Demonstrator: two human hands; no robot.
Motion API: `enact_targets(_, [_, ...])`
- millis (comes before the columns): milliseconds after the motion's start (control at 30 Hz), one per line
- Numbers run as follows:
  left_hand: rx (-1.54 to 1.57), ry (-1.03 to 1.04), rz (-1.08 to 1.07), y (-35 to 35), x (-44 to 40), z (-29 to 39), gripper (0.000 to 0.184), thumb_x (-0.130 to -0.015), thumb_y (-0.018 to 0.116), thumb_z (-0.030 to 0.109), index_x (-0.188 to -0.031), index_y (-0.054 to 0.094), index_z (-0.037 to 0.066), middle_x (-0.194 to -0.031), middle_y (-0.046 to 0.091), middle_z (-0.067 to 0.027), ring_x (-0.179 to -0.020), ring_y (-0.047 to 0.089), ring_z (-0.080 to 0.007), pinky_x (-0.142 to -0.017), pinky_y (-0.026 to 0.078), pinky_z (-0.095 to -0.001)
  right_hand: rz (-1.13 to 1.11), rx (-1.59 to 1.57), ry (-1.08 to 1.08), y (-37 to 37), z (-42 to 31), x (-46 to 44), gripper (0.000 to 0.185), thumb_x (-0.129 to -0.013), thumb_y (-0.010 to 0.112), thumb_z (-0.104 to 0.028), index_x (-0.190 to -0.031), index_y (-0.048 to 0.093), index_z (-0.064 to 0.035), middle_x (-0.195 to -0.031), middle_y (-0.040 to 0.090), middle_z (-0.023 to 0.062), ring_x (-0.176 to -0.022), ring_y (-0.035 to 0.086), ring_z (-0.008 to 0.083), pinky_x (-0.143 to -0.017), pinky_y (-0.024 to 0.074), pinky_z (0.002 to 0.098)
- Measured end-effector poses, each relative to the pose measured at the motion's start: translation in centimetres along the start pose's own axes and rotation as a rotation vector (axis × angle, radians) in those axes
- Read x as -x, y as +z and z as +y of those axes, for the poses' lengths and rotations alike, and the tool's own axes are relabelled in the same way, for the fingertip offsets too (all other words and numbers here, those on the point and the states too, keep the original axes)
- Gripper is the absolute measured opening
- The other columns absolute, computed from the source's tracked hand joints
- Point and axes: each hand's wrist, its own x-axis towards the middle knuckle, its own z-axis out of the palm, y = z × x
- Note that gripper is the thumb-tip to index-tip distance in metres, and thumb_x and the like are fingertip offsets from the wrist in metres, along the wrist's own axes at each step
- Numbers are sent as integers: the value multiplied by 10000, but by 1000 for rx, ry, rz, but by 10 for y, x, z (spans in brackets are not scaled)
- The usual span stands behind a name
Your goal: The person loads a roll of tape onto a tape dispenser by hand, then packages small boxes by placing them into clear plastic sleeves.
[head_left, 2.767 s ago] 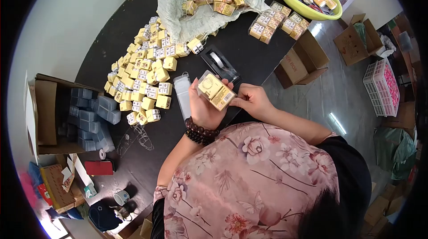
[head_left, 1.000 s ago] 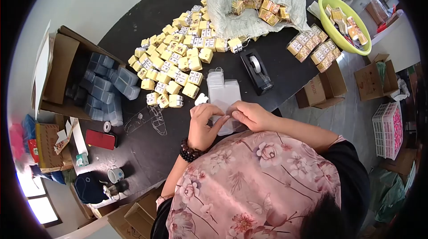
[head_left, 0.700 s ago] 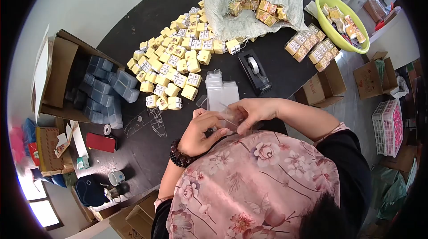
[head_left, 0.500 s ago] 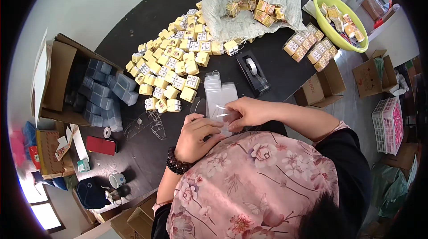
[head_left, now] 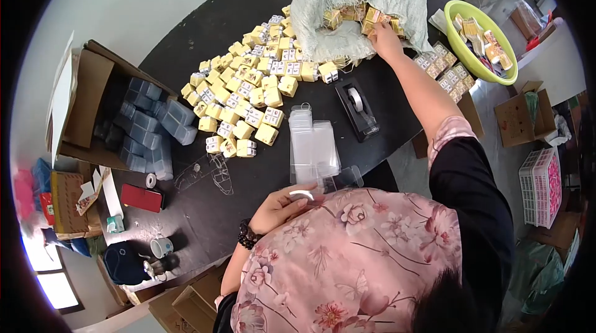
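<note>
My left hand (head_left: pixel 280 210) is closed near the table's front edge on a clear plastic box (head_left: pixel 338 180). Part of that box is hidden behind the shirt. Up at the mouth of a white woven sack (head_left: pixel 347 44), my right hand (head_left: pixel 386 41) has its fingers on a small yellow-and-red patterned box (head_left: pixel 374 17). Other boxes like it show inside the sack. Between my hands lie flat clear plastic sheets (head_left: pixel 313 146), stacked on the black table (head_left: pixel 202 22). Right of the sheets stands a black tape dispenser (head_left: pixel 357 110) with a roll in it.
Many small yellow boxes (head_left: pixel 242 94) spread across the table. At the left, a cardboard carton (head_left: pixel 93 94) holds clear plastic boxes (head_left: pixel 146 128). A red phone-like case (head_left: pixel 141 198) and a mug (head_left: pixel 161 246) lie nearby. A yellow-green basin (head_left: pixel 481 7) stands right, beside wrapped box packs (head_left: pixel 456 80).
My right hand has left the plastic in front of my body and reached forward and right into the sack's mouth. My left hand has dropped slightly toward my body, keeping the plastic.
</note>
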Motion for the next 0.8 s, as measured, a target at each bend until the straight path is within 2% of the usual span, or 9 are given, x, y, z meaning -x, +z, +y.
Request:
enact_targets(67, [209, 2, 99, -4, 7, 4, 450, -995, 482, 84, -1415, 371, -32, -1213, 616, -180, -1134, 586, -214, -1017, 427, -313, -30, -12, 46, -3, 5, -1, 352, -855, 587, -111, -1200, 566, -47, -1131, 587, 215, -1014, 586, 397, -898, 486, 444])
enact_targets(267, [174, 206, 197, -6, 3, 15, 451, -985, 476, 57, -1407, 362, -52, -1172, 629, -193, -1130, 592, -224, -1013, 438, -329, -46, 51, -211, 6, 30, 14, 412, -840, 598, -69, -1247, 538, -89, -1298, 477, 238, -1124, 533, 406, -950, 453, 436])
enact_targets(400, [62, 257, 209, 1, -2, 22, 458, -978, 489, 50, -1408, 364, -44, -1179, 628, -191, -1141, 581, -217, -1005, 425, -318, -163, 22, -93, -2, 34, 10, 412, -832, 629, -64, -1233, 541, -94, -1235, 516, 219, -1063, 564, 402, -918, 472, 426])
enact_targets(467, [41, 284, 227, -1, -1, 24, 467, -975, 497, 50, -1412, 359, -41, -1182, 627, -189, -1143, 577, -215, -1001, 420, -314, 116, -155, 19, -21, 15, 16, 447, -818, 663, -80, -1243, 526, -100, -1163, 540, 202, -988, 591, 399, -883, 490, 414])
enact_targets(500, [-31, 320, 283, -6, 0, 21, 485, -971, 503, 43, -1422, 342, -33, -1191, 622, -191, -1148, 572, -214, -1002, 413, -310, 134, -225, 29, -33, 6, 19, 433, -817, 692, -125, -1219, 541, -73, -1109, 538, 163, -1048, 583, 345, -880, 475, 398])
enact_targets(633, [-110, 389, 408, -4, -7, 28, 560, -949, 524, 2, -1452, 276, -10, -1294, 546, -184, -1218, 509, -210, -1015, 391, -312, -276, -1304, 168, -106, -104, 88, 518, -846, 698, -74, -1291, 432, -79, -1098, 530, 68, -1041, 562, 150, -896, 474, 291])
enact_targets(667, [-110, 416, 408, -1, -14, 34, 595, -938, 550, 6, -1456, 258, -12, -1314, 520, -172, -1239, 486, -214, -1028, 387, -326, -402, -1479, 156, -111, -121, 107, 572, -830, 696, -14, -1303, 384, -95, -1142, 540, 73, -1045, 565, 137, -899, 482, 280])
enact_targets(767, [-198, 511, 435, 1, -38, 38, 777, -880, 670, 69, -1482, 183, 1, -1375, 454, -177, -1281, 448, -228, -1073, 349, -357, -708, -1896, 147, -125, -172, 161, 431, -886, 626, -19, -1252, 406, -77, -1158, 557, 84, -1030, 601, 169, -870, 511, 296])
enact_targets(800, [-200, 507, 447, 2, -44, 40, 777, -880, 670, 69, -1482, 183, 1, -1375, 454, -177, -1281, 448, -228, -1073, 349, -357, -755, -1917, 192, -124, -182, 175, 366, -932, 569, -83, -1256, 399, -91, -1199, 558, 99, -1085, 594, 205, -891, 529, 365])
